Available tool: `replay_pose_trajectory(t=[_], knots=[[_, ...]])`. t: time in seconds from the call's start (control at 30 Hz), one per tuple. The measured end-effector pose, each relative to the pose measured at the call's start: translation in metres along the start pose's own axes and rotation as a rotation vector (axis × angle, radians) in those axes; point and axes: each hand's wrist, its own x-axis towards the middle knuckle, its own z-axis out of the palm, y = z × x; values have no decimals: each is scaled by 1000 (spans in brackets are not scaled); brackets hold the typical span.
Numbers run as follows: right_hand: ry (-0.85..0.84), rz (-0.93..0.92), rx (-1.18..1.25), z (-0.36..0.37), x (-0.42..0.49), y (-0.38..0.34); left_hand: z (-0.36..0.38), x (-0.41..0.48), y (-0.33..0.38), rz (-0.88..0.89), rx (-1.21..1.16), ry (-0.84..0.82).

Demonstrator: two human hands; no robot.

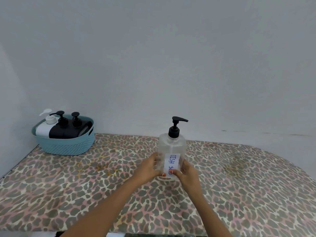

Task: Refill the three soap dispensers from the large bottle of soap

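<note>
one head cam, above and behind where left hand and right hand grip the bottle; faces forward-down, pretty close

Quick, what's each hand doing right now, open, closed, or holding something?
Left hand: holding the clear dish soap bottle, fingers curled round its left side.
Right hand: holding the same bottle, on its right side.
</note>
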Motion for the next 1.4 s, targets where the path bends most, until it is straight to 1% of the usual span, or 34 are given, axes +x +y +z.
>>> replay_pose_trajectory(t=[0.2,0.43,0.63,0.73,0.9,1.0,1.13,1.23,1.3,1.4], knots=[[113,-21,-13,-53,34,12,37,49,40,75,37,-1],[246,-5,-29,-126,85,37,103,126,85,92,81,-32],[253,51,17,-167,130,67,142,180,101,87,104,-3],[251,70,26,-173,146,82,155,197,98,71,96,17],[227,97,-12,-172,158,101,166,210,85,57,107,-10],[245,80,-16,-169,159,107,168,212,78,36,59,-12],[245,115,-34,-167,158,109,168,212,72,48,31,-10],[237,120,-150,-166,153,104,166,207,75,37,21,-15],[269,121,-198,-166,148,101,162,202,75,11,-4,-18],[388,122,-189,-158,131,98,151,187,67,-20,-19,35]])
